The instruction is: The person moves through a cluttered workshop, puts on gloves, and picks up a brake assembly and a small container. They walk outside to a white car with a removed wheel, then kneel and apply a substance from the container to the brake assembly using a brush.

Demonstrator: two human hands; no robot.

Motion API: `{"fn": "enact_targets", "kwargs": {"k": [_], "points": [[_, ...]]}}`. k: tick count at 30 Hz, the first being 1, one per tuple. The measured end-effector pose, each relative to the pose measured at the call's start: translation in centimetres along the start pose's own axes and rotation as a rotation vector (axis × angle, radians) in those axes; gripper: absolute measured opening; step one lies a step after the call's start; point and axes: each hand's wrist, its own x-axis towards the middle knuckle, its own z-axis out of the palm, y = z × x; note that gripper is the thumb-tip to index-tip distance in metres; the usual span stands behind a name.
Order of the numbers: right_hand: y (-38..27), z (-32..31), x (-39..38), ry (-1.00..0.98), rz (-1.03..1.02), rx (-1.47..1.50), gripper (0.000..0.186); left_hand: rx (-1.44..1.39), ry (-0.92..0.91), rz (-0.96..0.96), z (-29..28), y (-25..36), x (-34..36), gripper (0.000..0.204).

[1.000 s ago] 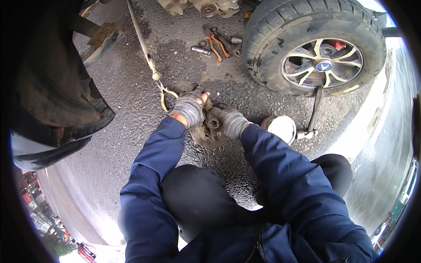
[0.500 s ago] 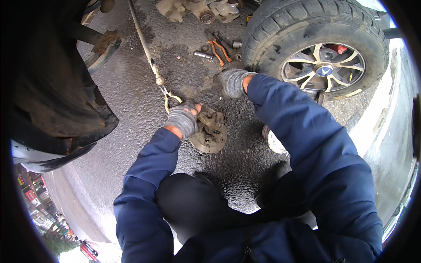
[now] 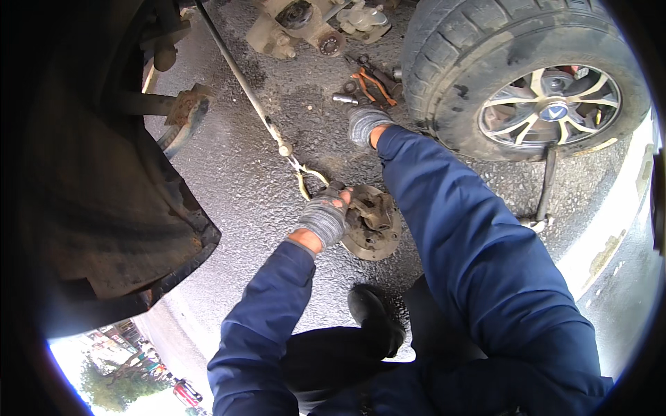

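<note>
My left hand point(image 3: 326, 216), in a grey knit glove with bare fingertips, is closed on the left side of a greasy metal wheel hub point(image 3: 378, 239) with a round, holed flange. The hub lies on the wet ground before me. Just beyond that hand are pliers with yellow handles point(image 3: 303, 186), by the end of a long metal rod point(image 3: 243, 83). My right hand point(image 3: 366, 125), gloved alike, reaches farther out, close to a silver socket point(image 3: 345, 98) and orange-handled pliers point(image 3: 374, 87). Its fingers are mostly hidden behind the back of the hand.
A large tyre on a spoked wheel point(image 3: 479, 90) lies at the far right, a wrench bar point(image 3: 548, 184) beside it. Dirty metal castings point(image 3: 326, 31) sit at the far side. Dark, rusty vehicle bodywork point(image 3: 139, 208) fills the left. My boot point(image 3: 374, 315) stands near the hub.
My right hand has moved farther out, up to the silver socket. My left hand stays on the hub. The view has shifted, and a round white thing beside my right arm no longer shows.
</note>
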Motion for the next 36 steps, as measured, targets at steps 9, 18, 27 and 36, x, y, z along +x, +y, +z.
{"fn": "enact_targets", "kwargs": {"k": [9,18,27,36], "points": [[1.3,5.2,4.9,0.100,0.013,-0.140,0.035,-0.119,0.091,-0.034,0.8,0.0,-0.2,0.047],[-0.7,-2.8,-7.3,0.076,-0.166,-0.027,0.034,-0.008,0.028,-0.020,2.8,-1.7,1.0,0.057],[1.3,-11.5,-21.8,-0.218,-0.090,0.677,0.025,-0.076,-0.079,0.035,0.8,-2.2,1.5,0.060],[-3.4,-16.1,-26.6,-0.351,-0.597,-0.024,0.025,-0.245,-0.023,-0.031,-0.4,-2.4,0.3,0.060]]}}
